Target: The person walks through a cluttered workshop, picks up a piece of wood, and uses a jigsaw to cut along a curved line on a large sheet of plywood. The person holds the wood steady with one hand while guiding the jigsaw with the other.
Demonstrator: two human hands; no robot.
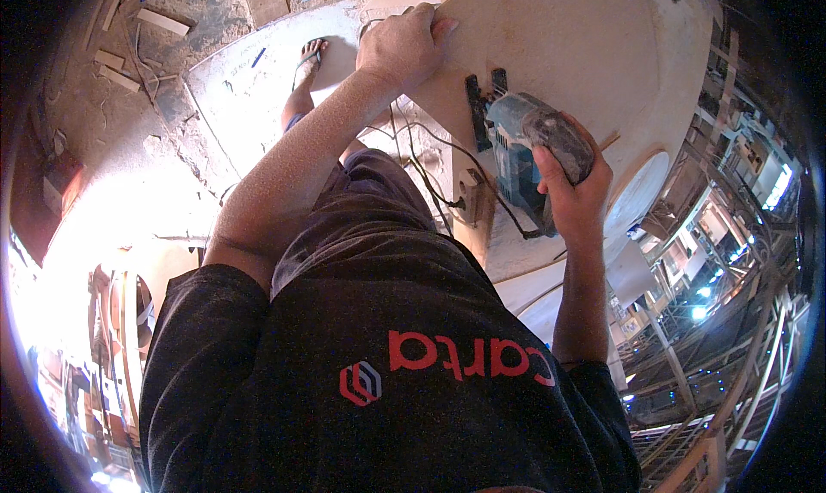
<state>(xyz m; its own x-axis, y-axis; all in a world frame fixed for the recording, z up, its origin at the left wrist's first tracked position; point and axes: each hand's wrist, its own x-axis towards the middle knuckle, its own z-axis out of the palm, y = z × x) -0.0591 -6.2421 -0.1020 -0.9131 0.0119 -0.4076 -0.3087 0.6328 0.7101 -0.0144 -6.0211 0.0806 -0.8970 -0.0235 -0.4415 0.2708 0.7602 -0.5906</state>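
Observation:
My right hand [578,181] is wrapped around the dusty grip of a teal jigsaw [519,162]. The saw's black base plate rests at the near left edge of a large pale wooden board [572,41]; its blade cannot be made out. Farther up, my left hand [403,50] is closed on the board's left edge, thumb on top and the other fingers partly hidden. Fine dust coats the left forearm. A dark power cord [495,196] loops from the saw toward a block-like socket [469,192] beside my waist.
Below the board lies a whitish sheet [245,80] on the debris-strewn floor, with my sandalled foot [311,54] on it. Wood offcuts [163,21] are scattered at the far left. On the right, a rounded pale panel [638,192] and stacked strips [688,398] stand.

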